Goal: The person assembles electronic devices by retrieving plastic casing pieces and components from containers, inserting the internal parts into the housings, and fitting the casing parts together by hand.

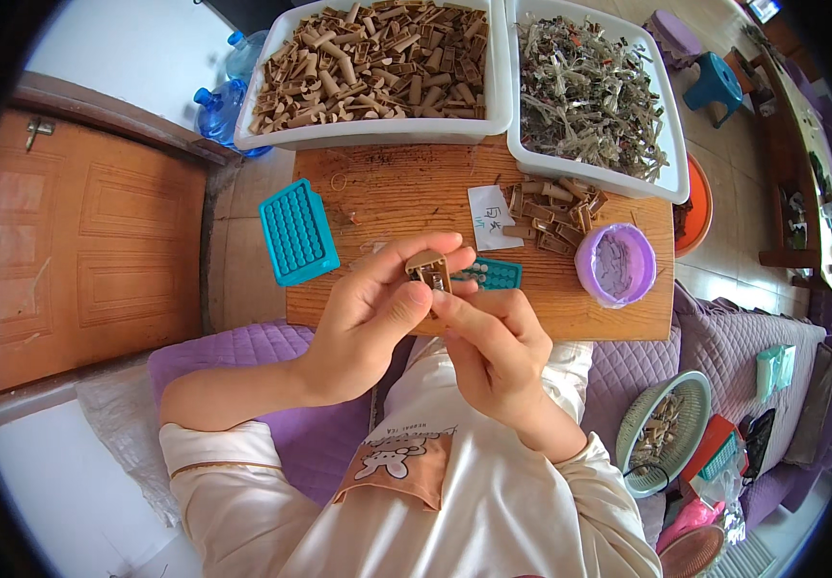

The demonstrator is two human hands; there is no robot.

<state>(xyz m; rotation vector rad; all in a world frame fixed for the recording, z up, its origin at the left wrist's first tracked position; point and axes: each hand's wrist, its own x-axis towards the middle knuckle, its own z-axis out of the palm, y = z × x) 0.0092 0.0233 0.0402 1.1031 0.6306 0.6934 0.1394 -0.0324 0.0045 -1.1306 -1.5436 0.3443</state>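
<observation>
Workpiece: one brown housing, held above the near edge of the counter, open side exposed, a small shiny part visible inside.
Left hand: fingers closed around the housing, thumb along its lower side.
Right hand: fingers narrow, tips at the housing's open side; whether they grip a separate piece cannot be told.
Unit status: judged mid-operation; the housing is in hand, not set down.
Near tray: teal tray behind the right hand, partly hidden, small pale round pieces in some positions; judged part-used.
Left tray: second teal tray at the counter's left edge, rows of round cells; content not clear.
Loose stock: pile of brown housings beside the paper slip; judged work remaining, though this cannot be confirmed.
Bulk, left: white tub heaped with similar housings; finished or waiting, cannot be told.
Bulk, right: second white tub filled with tangled clear and dark pieces.
Small tub: purple tub, grey contents, too small to identify.
Completion count: not determinable.
</observation>
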